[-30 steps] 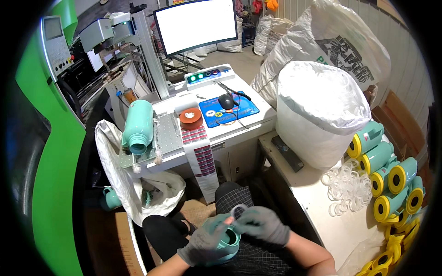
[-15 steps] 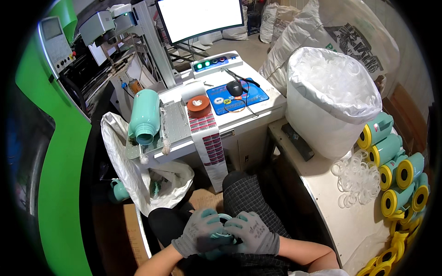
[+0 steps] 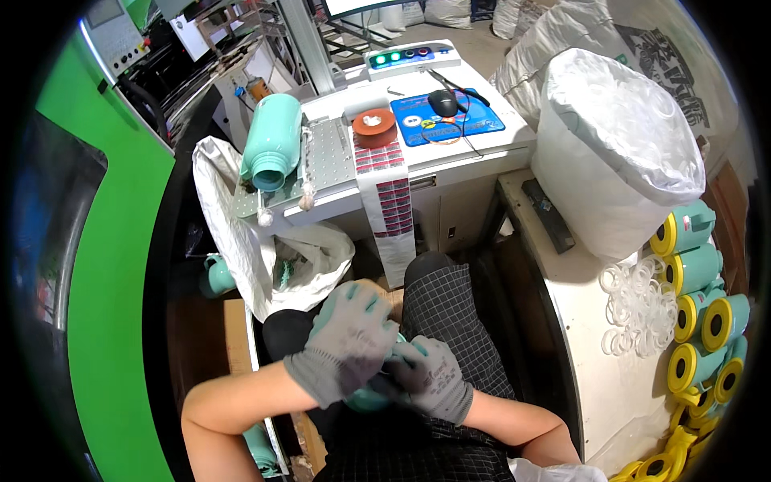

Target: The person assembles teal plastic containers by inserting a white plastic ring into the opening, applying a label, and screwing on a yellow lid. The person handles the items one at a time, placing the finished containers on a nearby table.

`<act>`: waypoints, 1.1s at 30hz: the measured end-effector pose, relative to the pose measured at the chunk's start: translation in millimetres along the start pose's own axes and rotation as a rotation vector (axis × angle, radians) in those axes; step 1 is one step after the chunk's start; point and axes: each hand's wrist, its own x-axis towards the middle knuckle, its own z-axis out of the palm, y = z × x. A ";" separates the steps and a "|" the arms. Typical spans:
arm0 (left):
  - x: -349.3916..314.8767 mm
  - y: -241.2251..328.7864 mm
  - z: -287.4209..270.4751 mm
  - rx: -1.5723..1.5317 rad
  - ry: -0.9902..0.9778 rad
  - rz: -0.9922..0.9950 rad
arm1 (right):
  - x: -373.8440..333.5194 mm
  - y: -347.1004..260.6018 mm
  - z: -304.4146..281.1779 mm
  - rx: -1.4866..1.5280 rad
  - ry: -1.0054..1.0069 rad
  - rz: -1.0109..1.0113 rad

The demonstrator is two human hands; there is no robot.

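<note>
In my lap, a teal flask body (image 3: 368,399) stands mostly hidden beneath my hands. My left hand (image 3: 349,341), in a grey glove with teal fingertips, is closed over its top end. My right hand (image 3: 434,377), gloved alike, curls around the side of its neck. What lies under the left palm cannot be seen. Ahead, a similar teal flask body (image 3: 273,136) lies on a perforated metal plate (image 3: 331,153), its open mouth toward me.
A white table holds a roll of orange tape (image 3: 374,127), a label strip (image 3: 393,209), a mouse (image 3: 442,102) and a button box (image 3: 414,56). On the right bench are a sack of clear rings (image 3: 618,169), loose rings (image 3: 638,309) and teal-yellow flasks (image 3: 692,269). A white sack (image 3: 233,241) hangs left.
My left hand has risen and turned over the flask's top, with its forearm swung outward. My right hand has dropped slightly lower on the neck. The view has tilted downward.
</note>
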 end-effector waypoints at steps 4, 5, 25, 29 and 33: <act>18.0 -15.2 6.9 -0.040 -0.149 0.169 | -10.4 15.0 1.6 -0.063 0.049 -0.036; 17.8 -19.1 20.1 -0.127 -0.197 0.197 | -7.5 13.0 -5.6 -0.031 0.059 -0.039; -48.9 91.5 108.7 -0.610 0.410 -0.248 | -133.3 17.9 -63.2 0.385 0.261 0.725; -15.2 75.5 82.4 -0.752 0.324 0.029 | -142.4 23.9 -79.3 1.032 0.218 1.221; -0.5 11.9 106.5 -0.792 0.616 -0.392 | -142.7 36.9 -74.7 1.086 0.546 1.089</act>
